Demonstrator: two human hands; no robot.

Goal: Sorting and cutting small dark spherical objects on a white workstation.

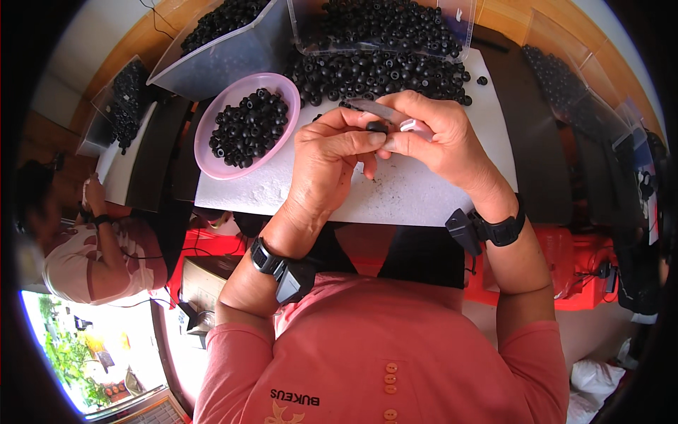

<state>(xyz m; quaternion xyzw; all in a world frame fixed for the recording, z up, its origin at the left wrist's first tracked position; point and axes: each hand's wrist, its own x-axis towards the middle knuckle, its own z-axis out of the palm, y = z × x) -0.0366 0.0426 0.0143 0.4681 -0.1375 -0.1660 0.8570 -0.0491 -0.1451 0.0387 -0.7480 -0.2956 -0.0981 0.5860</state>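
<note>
Above the white work surface (244, 194), my left hand (321, 162) pinches a small round black part (376, 127) between thumb and fingertips. It looks like the many hollow black pieces lying around. Closed around the pale pink handle of a small knife (380, 109) is my right hand (452, 145); its blade points left, just above the held part. My two thumbs meet close to the part. Dark crumbs (378, 185) are scattered on the surface below my hands. Beyond them lies a heap of loose black parts (381, 74).
A pink bowl (203, 145) of black parts stands at the left. Behind it are a translucent bin (219, 67) and a clear box (381, 49) with more of them. Another person (106, 247) sits at far left. Further clear containers (575, 74) stand at the right.
</note>
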